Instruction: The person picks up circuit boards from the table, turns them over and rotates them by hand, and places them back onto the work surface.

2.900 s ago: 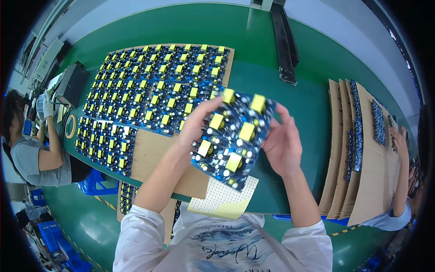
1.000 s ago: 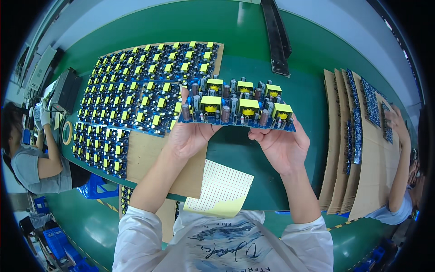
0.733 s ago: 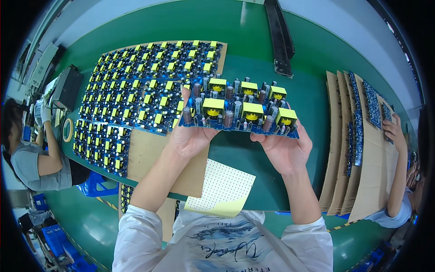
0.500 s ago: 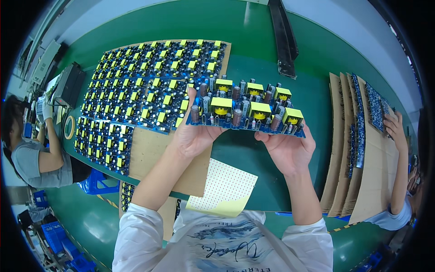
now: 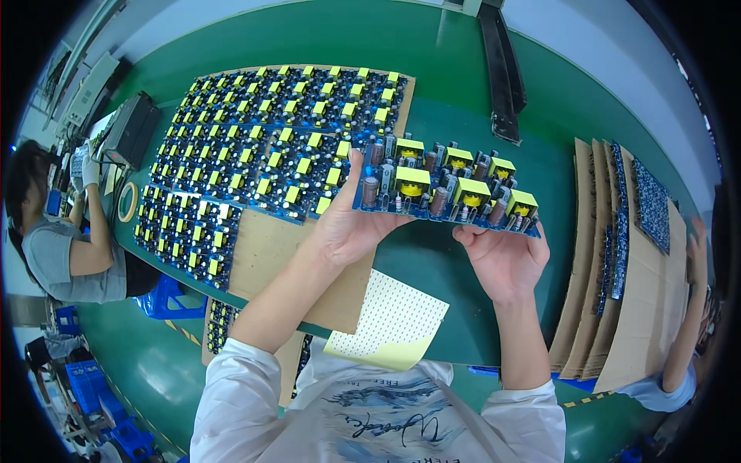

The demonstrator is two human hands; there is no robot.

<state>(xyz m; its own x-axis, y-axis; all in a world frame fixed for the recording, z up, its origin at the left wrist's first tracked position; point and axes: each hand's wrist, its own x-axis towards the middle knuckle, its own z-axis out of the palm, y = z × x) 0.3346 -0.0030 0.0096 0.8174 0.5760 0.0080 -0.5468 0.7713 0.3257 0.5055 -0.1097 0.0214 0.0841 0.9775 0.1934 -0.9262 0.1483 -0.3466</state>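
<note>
A blue circuit board panel [image 5: 432, 217] is held up in front of me above the green table, its component side showing. Yellow transformers, brown and grey capacitors stand on it in two rows. My left hand [image 5: 347, 224] grips its left end, thumb up along the edge and fingers beneath. At the right end my right hand [image 5: 505, 258] is closed on the board from below, its fingertips partly hidden. To the left, rows of similar populated boards [image 5: 262, 158] lie on cardboard [image 5: 282, 258]. A yellow-and-white sheet of small labels [image 5: 397, 309] rests at the table's near edge.
Cardboard layers with blue boards between them [image 5: 610, 255] are stacked at the right, beside a co-worker's arm [image 5: 691, 309]. Another person [image 5: 69, 239] sits at the left near a tape roll [image 5: 128, 202]. A black metal channel [image 5: 503, 77] stands at the far side.
The held board and both my hands sit further right in the picture, and the whole view has shifted slightly right. At the right, the co-worker's hand has come away from the board it was touching.
</note>
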